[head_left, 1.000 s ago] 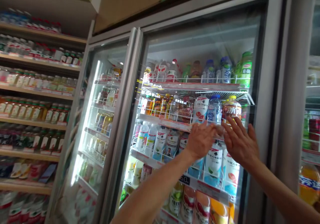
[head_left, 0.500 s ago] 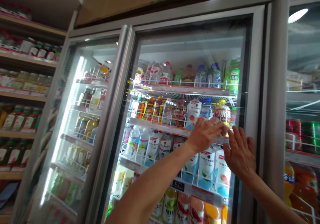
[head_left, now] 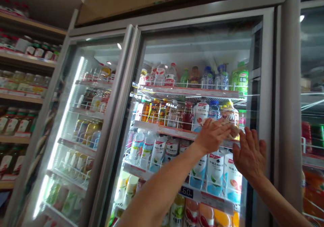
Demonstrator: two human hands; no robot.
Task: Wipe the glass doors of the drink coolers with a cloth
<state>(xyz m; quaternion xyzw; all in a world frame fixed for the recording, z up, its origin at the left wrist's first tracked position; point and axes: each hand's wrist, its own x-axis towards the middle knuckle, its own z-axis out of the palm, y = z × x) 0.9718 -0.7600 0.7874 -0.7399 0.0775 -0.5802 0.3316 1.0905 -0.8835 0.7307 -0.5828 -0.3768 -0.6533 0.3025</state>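
A glass cooler door (head_left: pixel 197 50) in a grey metal frame fills the middle of the view. My left hand (head_left: pixel 211 136) presses a crumpled pale cloth (head_left: pixel 235 131) on the glass, in front of the second shelf. Most of the cloth is hidden under the palm and fingers. To its right, my right hand (head_left: pixel 249 154) is held up by the door's right edge, palm toward the glass and fingers stretched out. It holds nothing; whether the palm fully touches the glass cannot be seen.
Behind the glass, several rows of drink bottles (head_left: pixel 215 169) stand on wire-fronted shelves. A second cooler door (head_left: pixel 86 95) is on the left, another cooler (head_left: pixel 312 119) on the right. Farther left, open shelves (head_left: pixel 22 95) carry bottles and jars. A small price display (head_left: pixel 186 192) shows below my left arm.
The door and both hands have shifted slightly right in the view. Against the glass, my hands are in nearly the same place, the left one still on the cloth.
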